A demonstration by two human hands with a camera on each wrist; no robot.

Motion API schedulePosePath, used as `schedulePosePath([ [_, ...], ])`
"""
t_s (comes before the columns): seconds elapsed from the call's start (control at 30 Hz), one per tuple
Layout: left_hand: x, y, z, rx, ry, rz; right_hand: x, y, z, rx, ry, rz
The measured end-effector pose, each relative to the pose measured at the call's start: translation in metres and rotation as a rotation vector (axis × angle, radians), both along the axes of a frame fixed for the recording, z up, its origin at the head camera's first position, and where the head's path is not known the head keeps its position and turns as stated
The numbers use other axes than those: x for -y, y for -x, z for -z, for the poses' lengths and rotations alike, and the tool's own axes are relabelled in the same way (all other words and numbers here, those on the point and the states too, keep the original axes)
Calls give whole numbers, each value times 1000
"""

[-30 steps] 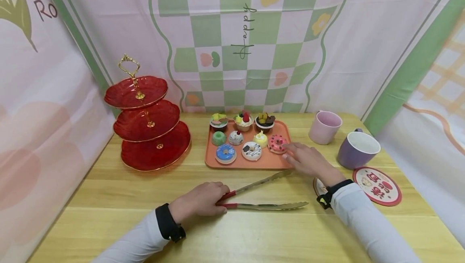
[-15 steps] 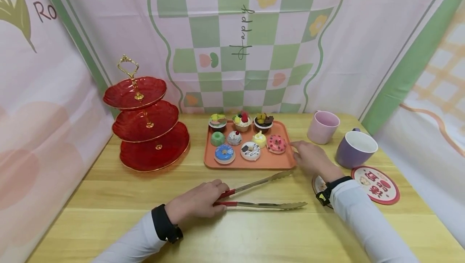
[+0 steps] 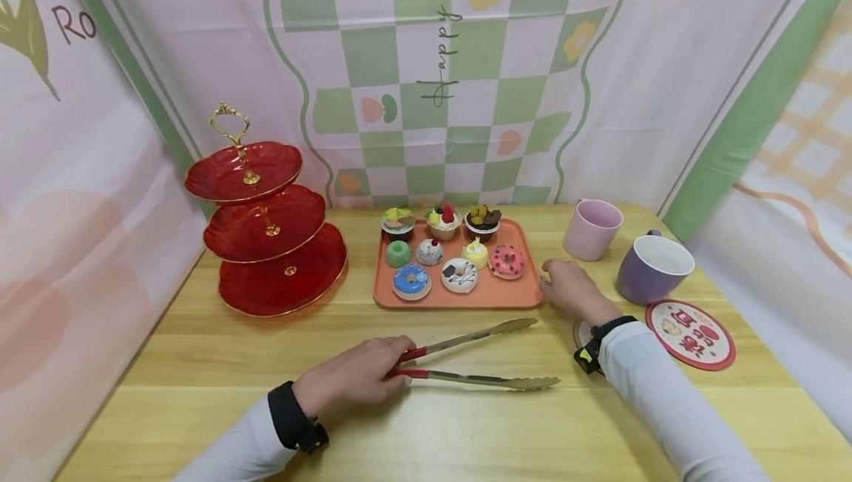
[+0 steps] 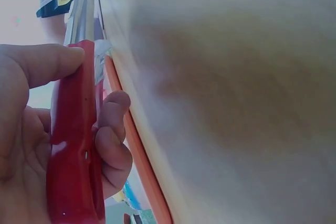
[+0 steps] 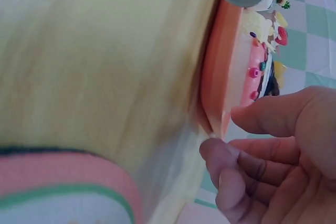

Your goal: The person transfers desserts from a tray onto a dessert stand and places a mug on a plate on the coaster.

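Note:
My left hand (image 3: 356, 375) grips the red handles of a pair of metal tongs (image 3: 479, 338), whose arms are spread apart over the table. In the left wrist view, the thumb lies along the red handle (image 4: 73, 135) with fingers curled on its far side. My right hand (image 3: 571, 291) is at the right edge of the orange tray (image 3: 399, 299), fingers loosely bent and holding nothing. A pink donut (image 3: 507, 262) lies on the tray nearest that hand. The right wrist view puts the thumb tip (image 5: 244, 118) right at the tray's corner.
The tray also bears a blue donut (image 3: 412, 282), a white donut (image 3: 459, 276), small cakes and cupcakes. A red three-tier stand (image 3: 282, 275) is at left. A pink mug (image 3: 592, 229), a purple mug (image 3: 652, 269) and a round coaster (image 3: 690, 334) are at right.
My right hand has drawn back rightward from the pink donut to the tray's right edge. The left hand keeps hold of the tongs, barely moving. The donut and tray stay put.

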State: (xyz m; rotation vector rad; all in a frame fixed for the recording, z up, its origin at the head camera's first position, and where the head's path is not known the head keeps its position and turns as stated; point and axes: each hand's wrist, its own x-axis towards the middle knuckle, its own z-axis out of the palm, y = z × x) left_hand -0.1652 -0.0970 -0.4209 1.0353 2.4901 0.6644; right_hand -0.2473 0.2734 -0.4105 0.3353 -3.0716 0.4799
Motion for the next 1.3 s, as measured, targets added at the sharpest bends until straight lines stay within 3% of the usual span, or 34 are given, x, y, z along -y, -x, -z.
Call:
schedulePosePath([
  [0.17,-1,-1,0,5,-11,1,0,5,6,63,61,-17],
  [0.5,-1,-3,2,-26,-8,-2,4,8,7,110,75,-7],
  [0.73,3,-4,-3,-31,-22,-18,3,9,8,76,63,-17],
  [1.0,13,-1,-15,-66,-108,-108,4,8,7,166,100,24],
  [1.3,20,9,-17,-188,-132,-200,6,8,6,219,119,53],
])
